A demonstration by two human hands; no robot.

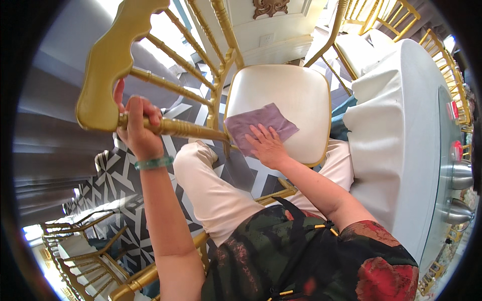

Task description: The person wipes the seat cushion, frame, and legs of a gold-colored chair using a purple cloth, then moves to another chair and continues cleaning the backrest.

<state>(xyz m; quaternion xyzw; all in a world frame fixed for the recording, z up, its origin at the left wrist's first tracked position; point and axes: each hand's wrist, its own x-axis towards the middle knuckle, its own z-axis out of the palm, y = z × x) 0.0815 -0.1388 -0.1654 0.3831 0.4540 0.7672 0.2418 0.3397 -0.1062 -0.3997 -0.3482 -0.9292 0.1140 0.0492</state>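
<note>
In front of me stands a gold chair (223, 108) with a turned-spindle back and a padded white seat (281, 83). My left hand (139, 118), with a green bangle on its wrist, is wrapped round the outer post of the chair back, just below the scalloped top rail (103, 75). A mauve cloth (253, 119) lies spread on the left front part of the seat. Flat on the cloth rests my right hand (267, 145), palm down with its fingers apart, pressing it against the seat.
To the right, a round table (416, 150) with a pale cloth and a glass turntable (444, 200) carries metal bowls (461, 174) and red items. More gold chairs (381, 20) stand behind and at lower left. Grey curtains (55, 135) hang along the left.
</note>
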